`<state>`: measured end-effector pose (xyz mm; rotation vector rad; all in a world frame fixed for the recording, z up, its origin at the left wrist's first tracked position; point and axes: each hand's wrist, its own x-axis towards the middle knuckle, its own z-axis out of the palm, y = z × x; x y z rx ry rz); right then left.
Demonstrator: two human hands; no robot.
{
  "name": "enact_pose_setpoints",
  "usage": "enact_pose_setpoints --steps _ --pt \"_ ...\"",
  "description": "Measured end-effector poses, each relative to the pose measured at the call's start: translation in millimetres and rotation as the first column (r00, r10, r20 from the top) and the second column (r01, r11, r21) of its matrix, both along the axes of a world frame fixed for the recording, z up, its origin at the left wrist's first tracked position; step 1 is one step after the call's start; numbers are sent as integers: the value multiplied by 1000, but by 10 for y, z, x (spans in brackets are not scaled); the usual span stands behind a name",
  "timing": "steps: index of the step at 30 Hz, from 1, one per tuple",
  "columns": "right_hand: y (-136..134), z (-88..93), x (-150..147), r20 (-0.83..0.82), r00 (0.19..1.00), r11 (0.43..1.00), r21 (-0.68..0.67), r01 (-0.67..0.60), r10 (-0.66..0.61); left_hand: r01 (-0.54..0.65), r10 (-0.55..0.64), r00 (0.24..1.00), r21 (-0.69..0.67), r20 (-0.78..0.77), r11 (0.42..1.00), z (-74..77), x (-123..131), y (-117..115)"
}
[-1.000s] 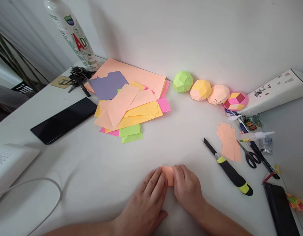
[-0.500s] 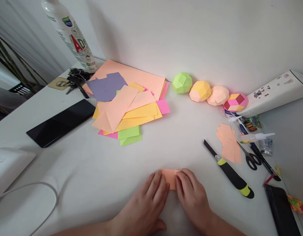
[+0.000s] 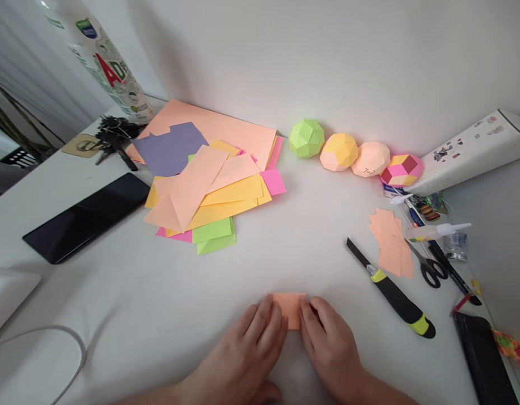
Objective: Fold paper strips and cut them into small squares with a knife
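A small folded orange paper (image 3: pixel 290 306) lies flat on the white table (image 3: pixel 158 315) near its front edge. My left hand (image 3: pixel 247 354) rests on the paper's left side, fingers stretched out flat and pressing down. My right hand (image 3: pixel 329 349) lies on its right side, fingers flat too, the fingertips on the paper's edge. Most of the paper's lower half is hidden under my fingers.
A heap of coloured paper sheets (image 3: pixel 204 180) lies at the back left, beside a black phone (image 3: pixel 85 216), keys (image 3: pixel 112 135) and a bottle (image 3: pixel 102 62). Several paper polyhedra (image 3: pixel 352 154) line the wall. A utility knife (image 3: pixel 390 289), peach paper pieces (image 3: pixel 390 247), scissors (image 3: pixel 428 267) and pens lie right.
Both hands have slid a little toward me, uncovering more of the orange paper's top. The view has shifted slightly right and down.
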<state>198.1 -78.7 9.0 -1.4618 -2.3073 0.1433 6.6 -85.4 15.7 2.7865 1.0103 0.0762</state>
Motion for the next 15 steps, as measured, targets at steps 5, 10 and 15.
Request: enact_pose_setpoints --steps 5,10,15 --pt "-19 -55 46 173 982 983 157 -98 71 9 -8 1000 -82 16 997 9 -32 13" --pt "-28 -105 64 200 978 980 174 -102 66 16 -7 999 -203 46 979 89 -107 100" --pt "-4 -138 67 187 981 983 162 -89 58 -15 31 997 -199 76 980 137 -124 155"
